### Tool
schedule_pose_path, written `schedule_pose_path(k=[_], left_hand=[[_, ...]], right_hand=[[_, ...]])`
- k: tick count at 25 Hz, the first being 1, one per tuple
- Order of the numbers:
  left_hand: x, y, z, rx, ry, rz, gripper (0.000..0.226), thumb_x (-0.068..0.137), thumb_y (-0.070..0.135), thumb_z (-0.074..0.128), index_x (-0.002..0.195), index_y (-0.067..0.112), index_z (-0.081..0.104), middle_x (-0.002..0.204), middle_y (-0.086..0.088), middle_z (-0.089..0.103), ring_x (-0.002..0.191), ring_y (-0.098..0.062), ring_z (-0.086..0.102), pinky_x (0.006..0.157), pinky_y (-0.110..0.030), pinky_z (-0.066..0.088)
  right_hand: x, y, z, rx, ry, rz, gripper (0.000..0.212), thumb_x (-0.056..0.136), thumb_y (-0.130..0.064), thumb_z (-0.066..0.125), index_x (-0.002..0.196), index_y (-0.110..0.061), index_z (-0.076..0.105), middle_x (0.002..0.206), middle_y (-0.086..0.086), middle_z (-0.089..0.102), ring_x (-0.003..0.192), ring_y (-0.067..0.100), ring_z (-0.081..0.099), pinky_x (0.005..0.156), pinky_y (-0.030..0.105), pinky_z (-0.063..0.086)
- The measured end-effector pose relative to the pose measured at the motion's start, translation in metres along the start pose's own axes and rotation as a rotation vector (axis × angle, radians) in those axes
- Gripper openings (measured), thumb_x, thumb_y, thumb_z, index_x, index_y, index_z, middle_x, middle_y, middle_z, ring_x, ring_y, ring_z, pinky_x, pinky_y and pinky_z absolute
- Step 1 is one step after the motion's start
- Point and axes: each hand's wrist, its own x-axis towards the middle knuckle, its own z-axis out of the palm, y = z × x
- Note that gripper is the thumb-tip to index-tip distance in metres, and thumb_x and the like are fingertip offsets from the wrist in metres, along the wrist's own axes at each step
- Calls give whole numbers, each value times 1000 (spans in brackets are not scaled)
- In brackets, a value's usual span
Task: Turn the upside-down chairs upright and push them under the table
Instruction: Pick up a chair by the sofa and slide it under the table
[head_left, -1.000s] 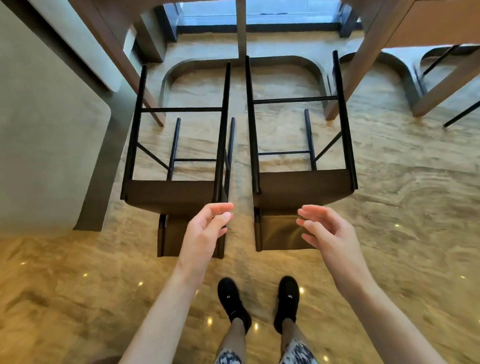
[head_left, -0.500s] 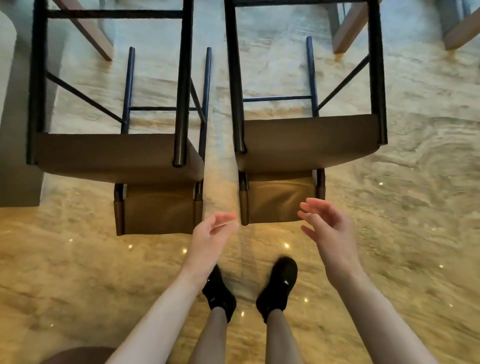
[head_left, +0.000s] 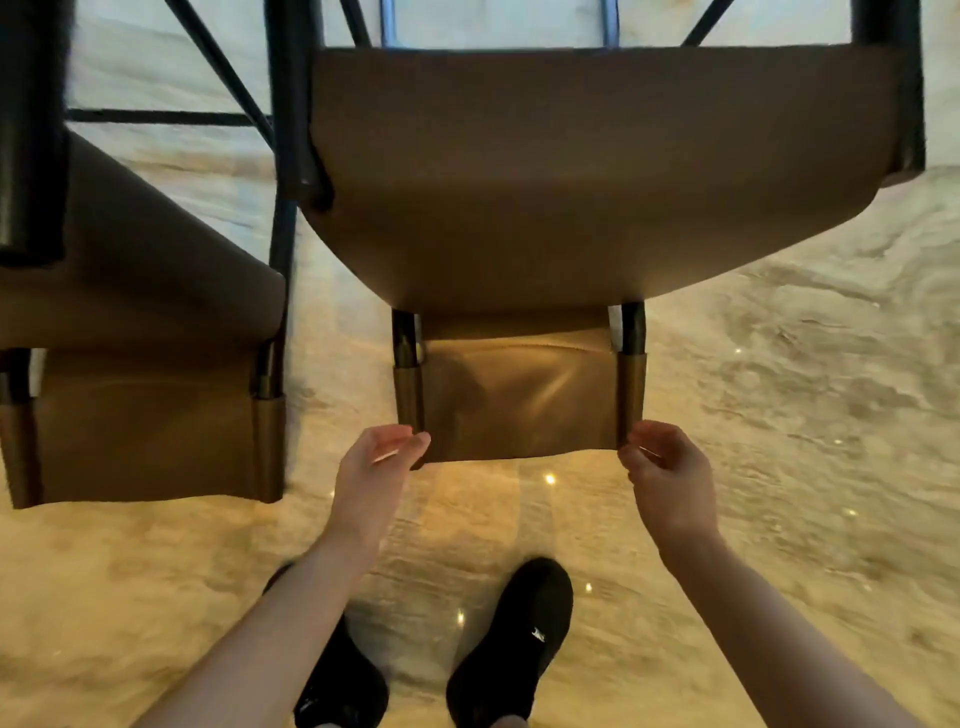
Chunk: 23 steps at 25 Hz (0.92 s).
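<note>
Now each hand (head_left: 376, 457) (head_left: 667, 465) touches the chair backrest's (head_left: 519, 405) bottom corners.

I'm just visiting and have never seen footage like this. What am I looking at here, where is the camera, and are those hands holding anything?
There is no machine here: a person wears one wide-angle camera on the head, looking forward and down. The two arms are the person's own, and the black shoes stand on a glossy marbled floor. Two brown chairs sit upside down, their dark legs pointing up. The hands are at the backrest of the right chair: the left hand at its left corner, the right hand at its right corner. Whether the fingers have closed on it cannot be told. The left chair is untouched.
</note>
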Motion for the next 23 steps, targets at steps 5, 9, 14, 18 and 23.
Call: schedule_pose_path(k=[5, 9, 14, 18, 23], left_hand=[[98, -62, 32, 78, 96, -15, 51, 87, 36, 74, 129, 17, 53, 125, 3, 58, 116, -17, 55, 94, -32, 47], [145, -96, 42, 81, 188, -13, 53, 85, 39, 75, 126, 20, 48, 117, 1, 59, 106, -17, 58, 75, -22, 48], [179, -118, 46, 291, 205, 77, 27, 87, 42, 72, 105, 24, 63, 99, -1, 69, 94, -23, 67, 77, -45, 60], [180, -106, 43, 332, 168, 99, 23, 91, 31, 69, 111, 20, 68, 97, 3, 69, 94, -21, 65, 74, -33, 53], [143, -73, 21, 346, 178, 33, 27, 93, 30, 66, 116, 16, 68, 94, 3, 66, 85, -18, 61, 59, -25, 45]], right_hand=[[105, 84, 35, -158, 98, 14, 39, 90, -14, 68, 128, -11, 57, 117, 7, 65, 103, 19, 61, 93, 37, 50], [166, 128, 45, -250, 152, 97, 58, 89, -27, 71, 138, -8, 47, 131, 16, 59, 114, 31, 59, 94, 42, 50], [200, 150, 50, -410, 74, 55, 37, 90, -34, 69, 115, -9, 57, 104, 13, 67, 88, 26, 63, 74, 39, 54], [199, 138, 43, -571, -2, 18, 35, 93, -35, 65, 112, -7, 59, 91, 8, 62, 77, 23, 58, 62, 31, 45], [165, 104, 22, -609, -68, 47, 33, 94, -36, 63, 111, -8, 58, 91, 9, 64, 84, 28, 62, 72, 39, 52]])
